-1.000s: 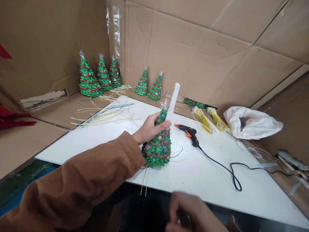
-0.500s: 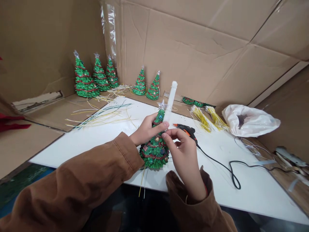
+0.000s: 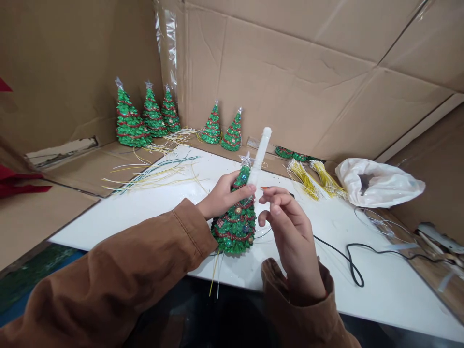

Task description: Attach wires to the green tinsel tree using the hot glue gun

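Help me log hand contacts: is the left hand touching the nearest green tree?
Touching. The head view shows the left hand gripping the upper part of the nearest green tree, with its thumb lying across the front.

Apparently a craft workshop: brown cardboard walls [image 3: 290, 53] enclose a flat white surface [image 3: 326, 285] on three sides. Matching green, glittery, cone-shaped ornament trees [image 3: 129, 123] stand beyond its far edge, bundled yellow-and-white wires [image 3: 305, 180] lie along that edge, and a black cable [image 3: 331, 247] loops across its right part.
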Available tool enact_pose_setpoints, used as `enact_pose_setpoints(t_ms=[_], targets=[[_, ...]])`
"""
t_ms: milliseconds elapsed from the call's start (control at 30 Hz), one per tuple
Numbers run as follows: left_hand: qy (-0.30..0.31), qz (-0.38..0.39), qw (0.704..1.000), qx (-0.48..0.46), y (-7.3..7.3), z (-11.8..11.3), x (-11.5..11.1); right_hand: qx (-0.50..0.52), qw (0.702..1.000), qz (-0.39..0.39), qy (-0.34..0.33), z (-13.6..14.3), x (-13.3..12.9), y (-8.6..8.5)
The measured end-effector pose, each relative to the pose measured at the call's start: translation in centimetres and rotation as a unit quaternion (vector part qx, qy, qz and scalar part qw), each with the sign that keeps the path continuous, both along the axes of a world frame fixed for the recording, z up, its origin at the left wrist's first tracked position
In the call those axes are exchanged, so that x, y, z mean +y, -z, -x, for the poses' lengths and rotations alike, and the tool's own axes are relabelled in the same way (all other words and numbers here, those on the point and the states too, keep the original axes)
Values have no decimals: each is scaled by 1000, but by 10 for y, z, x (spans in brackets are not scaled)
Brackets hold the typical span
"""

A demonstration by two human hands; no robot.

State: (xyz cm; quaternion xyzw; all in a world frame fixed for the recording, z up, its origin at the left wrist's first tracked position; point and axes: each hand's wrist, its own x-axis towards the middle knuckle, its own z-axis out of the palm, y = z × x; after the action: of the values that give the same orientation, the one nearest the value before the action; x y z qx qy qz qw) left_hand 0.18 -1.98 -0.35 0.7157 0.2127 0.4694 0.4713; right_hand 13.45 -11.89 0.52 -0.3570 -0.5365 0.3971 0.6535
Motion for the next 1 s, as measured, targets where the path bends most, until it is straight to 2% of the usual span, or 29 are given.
enact_pose_setpoints(t_ms=[133, 200, 367, 467, 767, 933, 1000], targets=[[6, 0, 1000, -2, 0, 0, 1, 84, 995, 1, -57, 0, 0, 0], [14, 3, 1000, 0, 0, 0, 0, 86, 995, 17, -44, 2, 2, 0], [-9, -17, 1000, 16, 0, 0, 0, -53, 991, 52, 111, 11, 7, 4], [-23, -32, 999, 21, 1, 0, 1, -106, 979, 41, 167, 18, 10, 5], [-20, -34, 998, 39, 0, 1, -1, -173, 966, 28, 190, 19, 6, 3], [-8, -10, 1000, 28, -1, 1, -2, -264, 937, -9, 229, 19, 2, -1], [-11, -3, 1000, 22, -2, 1, -2, -268, 940, -6, 213, 19, 3, -1]])
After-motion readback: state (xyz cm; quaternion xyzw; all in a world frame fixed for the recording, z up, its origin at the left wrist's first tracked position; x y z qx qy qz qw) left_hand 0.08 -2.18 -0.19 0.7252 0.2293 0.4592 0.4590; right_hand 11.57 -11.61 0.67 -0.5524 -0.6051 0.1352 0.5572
